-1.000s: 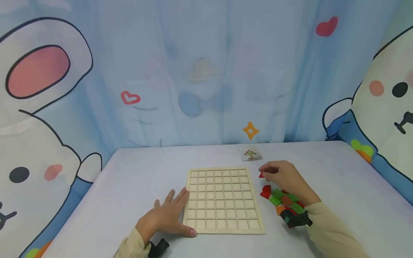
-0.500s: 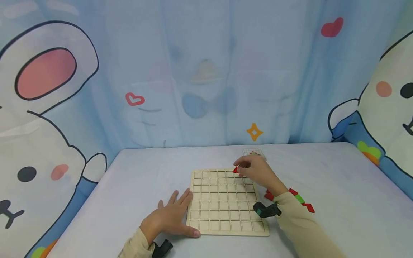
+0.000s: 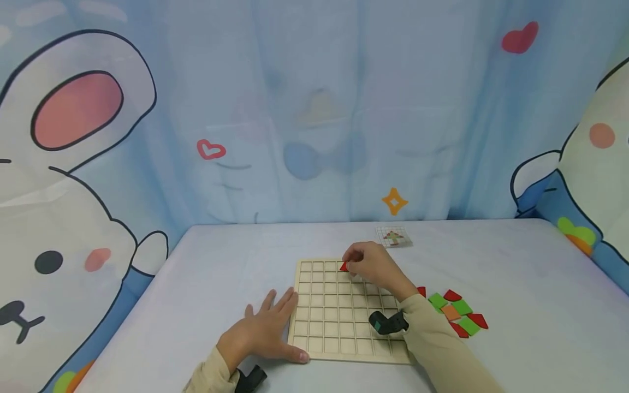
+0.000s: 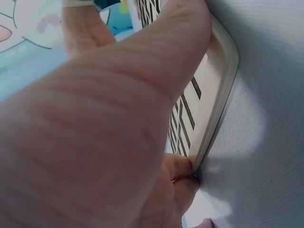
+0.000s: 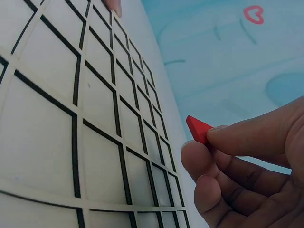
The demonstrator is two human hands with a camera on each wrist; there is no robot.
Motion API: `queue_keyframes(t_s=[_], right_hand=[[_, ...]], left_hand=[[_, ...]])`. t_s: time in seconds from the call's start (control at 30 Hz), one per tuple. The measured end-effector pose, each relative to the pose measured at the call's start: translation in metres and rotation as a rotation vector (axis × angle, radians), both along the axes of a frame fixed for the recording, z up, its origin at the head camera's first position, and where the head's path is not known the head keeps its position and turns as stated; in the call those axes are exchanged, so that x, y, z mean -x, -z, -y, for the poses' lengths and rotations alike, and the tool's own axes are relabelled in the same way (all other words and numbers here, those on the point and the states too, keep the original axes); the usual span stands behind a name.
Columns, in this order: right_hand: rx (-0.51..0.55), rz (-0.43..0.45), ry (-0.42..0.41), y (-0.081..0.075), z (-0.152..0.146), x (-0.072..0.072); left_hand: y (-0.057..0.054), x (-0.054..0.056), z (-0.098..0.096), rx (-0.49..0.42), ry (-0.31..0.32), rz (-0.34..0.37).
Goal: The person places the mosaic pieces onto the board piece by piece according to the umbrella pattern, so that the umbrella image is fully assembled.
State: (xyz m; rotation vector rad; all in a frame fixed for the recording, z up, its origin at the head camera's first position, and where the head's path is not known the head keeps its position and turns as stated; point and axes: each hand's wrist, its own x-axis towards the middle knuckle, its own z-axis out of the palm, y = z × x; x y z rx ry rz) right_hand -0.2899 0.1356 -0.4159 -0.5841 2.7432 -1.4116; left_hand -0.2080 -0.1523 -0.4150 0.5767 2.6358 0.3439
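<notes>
A pale wooden grid board point(image 3: 324, 314) lies on the table, its square cells bare where they show. My right hand point(image 3: 373, 267) is over the board's far edge and pinches a small red triangular tile point(image 5: 199, 129) between thumb and fingertips; in the head view the red tile point(image 3: 343, 267) overlaps the top row of cells. My left hand point(image 3: 262, 334) lies with spread, straight fingers against the board's left edge, the thumb at its near left corner. In the left wrist view the thumb point(image 4: 142, 71) hides much of the board point(image 4: 213, 95).
Right of the board is a loose group of red, green and orange tiles point(image 3: 450, 312), partly behind the right sleeve point(image 3: 437, 338). Behind the board lies a small card point(image 3: 394, 237) with a coloured grid picture. A printed curtain point(image 3: 324, 109) hangs at the table's far edge.
My right hand has carried the red tile leftward from beside the tile group to over the board's far edge. The left hand stays at the board's edge. The head view has shifted slightly.
</notes>
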Motion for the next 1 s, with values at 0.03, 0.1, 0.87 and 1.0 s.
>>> queue_keyframes(t_s=[0.03,0.1,0.87,1.0], right_hand=[[-0.001,-0.002,-0.010,0.000,0.000,0.000],[-0.006,-0.004,-0.026,0.000,0.001,0.000],[-0.195,-0.168,-0.002,0.011,0.018,-0.002],[-0.201,-0.178,0.019,0.012,0.020,-0.003]], left_hand=[[-0.001,-0.001,0.000,0.001,-0.001,-0.002],[-0.001,-0.002,-0.001,-0.005,-0.012,-0.008],[0.010,0.005,0.004,-0.017,0.020,-0.019],[0.015,0.007,0.006,-0.030,0.016,-0.021]])
